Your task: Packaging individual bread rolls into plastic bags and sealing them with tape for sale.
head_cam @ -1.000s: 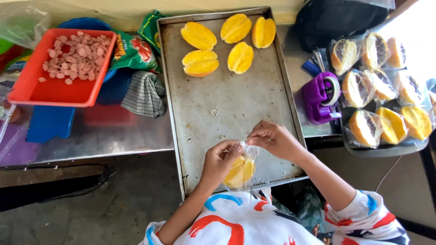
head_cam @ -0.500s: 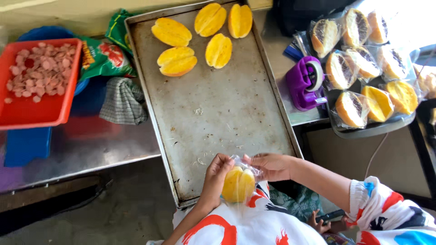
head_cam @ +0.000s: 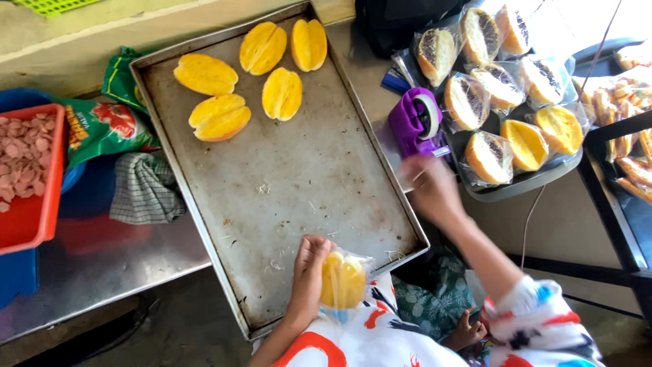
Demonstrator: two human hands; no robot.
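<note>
Clear plastic wraps the yellow bun (head_cam: 343, 280) that your left hand (head_cam: 309, 272) clasps against the near edge of the metal tray (head_cam: 299, 183), thumb and fingers curled round the bag's side, so the bagged bun sits just above the tray's front rim and close to your patterned shirt. Your right hand (head_cam: 431, 187) is blurred beside the tray's right edge, just below the purple tape dispenser (head_cam: 415, 122); it carries nothing visible, but the blur makes it impossible to tell how far its fingers are spread. Judged from this arrangement, the step in hand is sealing: the bun is already bagged and the free hand is at the tape. The next move would call for a short strip drawn off the dispenser while your left hand keeps the bag's mouth gathered, so that the plastic does not slip open. Farther up the tray, five unwrapped yellow buns (head_cam: 282, 93) lie grouped at the far end, apart from your hands. To the right, beyond the dispenser, a dark tray (head_cam: 523, 182) holds finished bagged buns (head_cam: 523, 143), some yellow and some dark-topped. To the left, a checked cloth (head_cam: 142, 187) lies beside a green packet (head_cam: 102, 126), and a red basket (head_cam: 27, 217) of pink sliced sausage (head_cam: 27, 146) stands at the frame's edge.
</note>
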